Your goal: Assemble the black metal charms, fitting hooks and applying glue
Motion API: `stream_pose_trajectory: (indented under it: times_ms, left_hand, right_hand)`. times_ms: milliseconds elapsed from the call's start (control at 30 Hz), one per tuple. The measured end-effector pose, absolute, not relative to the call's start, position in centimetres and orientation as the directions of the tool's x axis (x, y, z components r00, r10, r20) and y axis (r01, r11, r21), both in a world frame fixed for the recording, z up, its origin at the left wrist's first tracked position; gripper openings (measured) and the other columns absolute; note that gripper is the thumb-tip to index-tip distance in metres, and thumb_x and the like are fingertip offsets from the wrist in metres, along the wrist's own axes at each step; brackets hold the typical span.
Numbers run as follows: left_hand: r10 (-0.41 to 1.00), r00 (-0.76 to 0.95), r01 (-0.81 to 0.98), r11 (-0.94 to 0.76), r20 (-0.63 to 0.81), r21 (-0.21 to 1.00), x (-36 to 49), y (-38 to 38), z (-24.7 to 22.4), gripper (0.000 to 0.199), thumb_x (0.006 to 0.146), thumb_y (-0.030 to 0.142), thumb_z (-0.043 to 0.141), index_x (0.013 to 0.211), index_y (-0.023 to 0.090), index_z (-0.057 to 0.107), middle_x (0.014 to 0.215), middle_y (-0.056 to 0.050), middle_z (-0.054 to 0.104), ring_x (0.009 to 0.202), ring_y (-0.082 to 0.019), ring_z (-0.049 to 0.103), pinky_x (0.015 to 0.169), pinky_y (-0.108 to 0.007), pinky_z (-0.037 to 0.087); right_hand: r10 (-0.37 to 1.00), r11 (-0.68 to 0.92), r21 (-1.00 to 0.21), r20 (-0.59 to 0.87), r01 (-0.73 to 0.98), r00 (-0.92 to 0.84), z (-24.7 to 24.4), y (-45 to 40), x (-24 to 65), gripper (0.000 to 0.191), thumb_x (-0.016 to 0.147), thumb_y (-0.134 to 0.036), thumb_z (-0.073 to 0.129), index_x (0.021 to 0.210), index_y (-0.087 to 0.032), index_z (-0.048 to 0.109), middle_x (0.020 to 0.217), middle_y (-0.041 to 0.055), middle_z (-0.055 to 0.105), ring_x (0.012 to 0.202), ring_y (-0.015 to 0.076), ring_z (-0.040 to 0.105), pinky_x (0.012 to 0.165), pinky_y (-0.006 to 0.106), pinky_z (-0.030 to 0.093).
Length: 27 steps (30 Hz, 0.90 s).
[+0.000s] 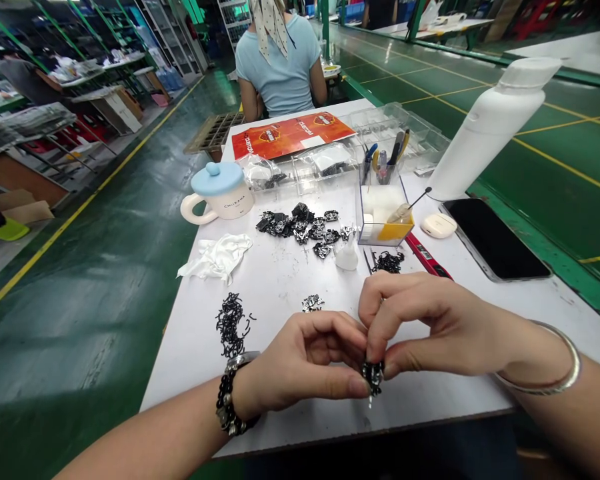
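Near the table's front edge, my left hand (313, 360) and my right hand (425, 327) meet at a small black and silver metal part (373, 379). My left thumb and fingers pinch it from the left. The thumb and forefinger of my right hand close on it from the right, hiding much of it. Just beyond my hands lies a little heap of small silver pieces (313, 303). Loose black curved pieces (230, 323) are piled to the left, and more black pieces (389, 261) lie behind my right hand. Farther back are several similar black and silver parts (303, 225).
A lidded mug (233, 200) and a crumpled white cloth (217, 257) stand at the left. A clear tool box (385, 213), a white bottle (490, 133), an earbud case (439, 225) and a phone (497, 237) are at the right. Ahead sits a person in light blue (279, 67).
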<state>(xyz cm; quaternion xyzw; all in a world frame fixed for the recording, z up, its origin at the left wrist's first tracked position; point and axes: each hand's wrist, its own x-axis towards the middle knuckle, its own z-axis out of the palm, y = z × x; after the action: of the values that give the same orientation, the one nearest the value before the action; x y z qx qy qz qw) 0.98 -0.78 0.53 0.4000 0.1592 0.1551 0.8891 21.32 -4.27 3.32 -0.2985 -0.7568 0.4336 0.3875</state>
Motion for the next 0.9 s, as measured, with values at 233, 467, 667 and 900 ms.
stream_pose_trajectory:
  times_ms: [233, 467, 667, 900]
  left_hand:
    - [0.340, 0.912, -0.070, 0.679, -0.228, 0.731, 0.90, -0.77, 0.56, 0.025, 0.063, 0.007, 0.077, 0.085, 0.015, 0.069, 0.087, -0.003, 0.066, 0.079, -0.012, 0.064, 0.075, -0.024, 0.051]
    - [0.317, 0.894, 0.034, 0.656, -0.317, 0.754, 0.98, -0.81, 0.84, 0.021, 0.059, 0.008, 0.078, 0.075, 0.013, 0.067, 0.078, -0.002, 0.065, 0.072, -0.012, 0.062, 0.073, -0.025, 0.049]
    - [0.320, 0.891, 0.063, 0.614, -0.321, 0.787, 0.91, -0.88, 0.97, 0.023, 0.059, 0.010, 0.078, 0.078, 0.013, 0.066, 0.076, -0.002, 0.065, 0.071, -0.013, 0.061, 0.076, -0.027, 0.048]
    - [0.318, 0.913, -0.063, 0.729, -0.255, 0.681, 1.07, -1.07, 0.77, 0.025, 0.066, 0.014, 0.077, 0.086, 0.013, 0.063, 0.082, -0.003, 0.065, 0.075, -0.016, 0.067, 0.073, -0.028, 0.052]
  right_hand:
    - [0.765, 0.420, -0.899, 0.279, 0.122, -0.580, 3.16, -4.19, 21.19, 0.021, 0.073, -0.015, 0.072, 0.093, -0.013, 0.068, 0.083, 0.0020, 0.054, 0.077, 0.0068, 0.053, 0.072, 0.018, 0.046]
    - [0.705, 0.403, -0.908, 0.228, 0.116, -0.671, 3.10, -4.17, 21.25, 0.014, 0.074, -0.017, 0.070, 0.088, -0.013, 0.070, 0.087, 0.0032, 0.047, 0.082, 0.0094, 0.050, 0.078, 0.024, 0.046]
    - [0.697, 0.375, -0.923, 0.223, 0.082, -0.682, 3.07, -4.00, 21.14, 0.014, 0.075, -0.019, 0.070, 0.088, -0.014, 0.068, 0.088, 0.0037, 0.047, 0.084, 0.0110, 0.050, 0.077, 0.025, 0.046]
    - [0.743, 0.280, -0.958, 0.176, 0.061, -0.646, 2.60, -4.05, 20.83, 0.012, 0.082, -0.022, 0.062, 0.091, -0.015, 0.066, 0.090, 0.0030, 0.042, 0.081, 0.0101, 0.046, 0.076, 0.025, 0.045]
